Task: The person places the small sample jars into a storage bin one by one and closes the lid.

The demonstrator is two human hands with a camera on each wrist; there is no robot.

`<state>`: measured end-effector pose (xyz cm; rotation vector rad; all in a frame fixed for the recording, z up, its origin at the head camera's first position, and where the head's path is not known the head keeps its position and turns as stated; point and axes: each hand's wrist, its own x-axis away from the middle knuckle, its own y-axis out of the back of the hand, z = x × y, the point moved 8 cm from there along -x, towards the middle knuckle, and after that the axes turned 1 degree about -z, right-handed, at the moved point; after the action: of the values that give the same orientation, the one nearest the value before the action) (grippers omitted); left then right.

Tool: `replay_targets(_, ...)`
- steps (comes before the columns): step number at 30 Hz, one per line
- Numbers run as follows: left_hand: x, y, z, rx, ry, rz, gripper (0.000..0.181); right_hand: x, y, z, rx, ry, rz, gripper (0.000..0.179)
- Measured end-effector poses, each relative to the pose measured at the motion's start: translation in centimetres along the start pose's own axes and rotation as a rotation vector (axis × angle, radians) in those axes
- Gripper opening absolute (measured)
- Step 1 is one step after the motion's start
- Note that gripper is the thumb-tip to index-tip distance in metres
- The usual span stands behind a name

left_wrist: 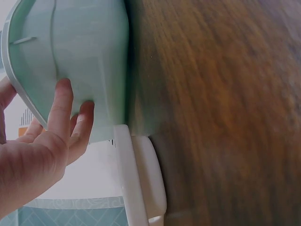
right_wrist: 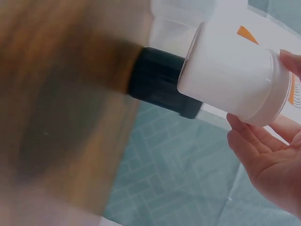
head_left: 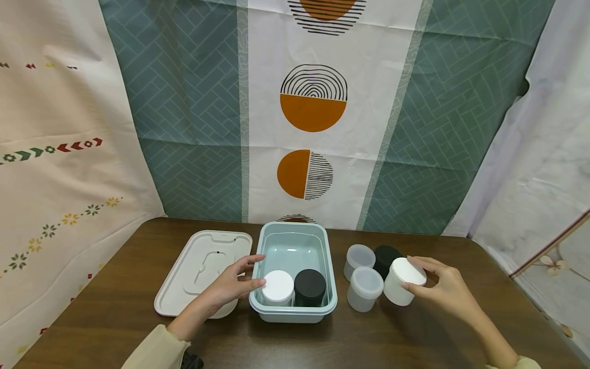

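My left hand holds the left rim of a light blue plastic tub, thumb and forefinger at the rim. In the left wrist view, other fingertips rest against the tub's outer wall. A white-lidded jar and a black jar stand side by side in the tub's near end. My right hand grips another white jar around its lid, thumb on the near side. That jar hangs tilted above the table in the right wrist view, overlapping a black jar behind it.
Two translucent lidded jars stand right of the tub, beside the black jar. A white tub lid lies flat at the left. Everything is on a dark wooden table, with patterned cloth hanging behind.
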<state>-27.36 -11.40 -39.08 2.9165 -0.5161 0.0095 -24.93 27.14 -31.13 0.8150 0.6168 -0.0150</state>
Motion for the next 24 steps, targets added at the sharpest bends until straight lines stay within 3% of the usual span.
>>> replay_targets(12,0.0,-0.1,-0.1,0.005,-0.007,0.008,0.067,-1.8,1.9,2.3,0.006,0.083,-0.074,0.05)
replay_targets(24,0.0,0.0,0.0,0.0,0.0,-0.003,0.067,-3.5,1.3,3.7,-0.005,0.113,-0.084,0.049)
